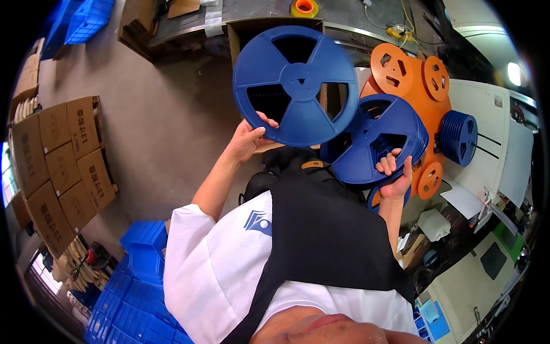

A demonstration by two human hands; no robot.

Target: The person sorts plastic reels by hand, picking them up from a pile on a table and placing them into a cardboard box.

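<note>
A large blue plastic reel (302, 81), with wedge-shaped openings and a small centre hole, is held up by my left hand (252, 137). Its thumb lies near the lower left rim and the fingers reach into an opening. At the right, my right hand (395, 176) grips a stack of similar blue reels (372, 131) by the lower right edge, fingers curled at an opening and thumb up along the side. The single reel's right edge overlaps the stack. Behind the reel stands a cardboard box (234, 46), mostly hidden.
Right of the stack, an orange machine part (421, 106) carries orange discs (391, 69) and another blue reel stack (459, 137). A metal-edged table (252, 14) with a tape roll (304, 7) stands ahead. Stacked cartons (63, 166) and blue crates (143, 246) are at left.
</note>
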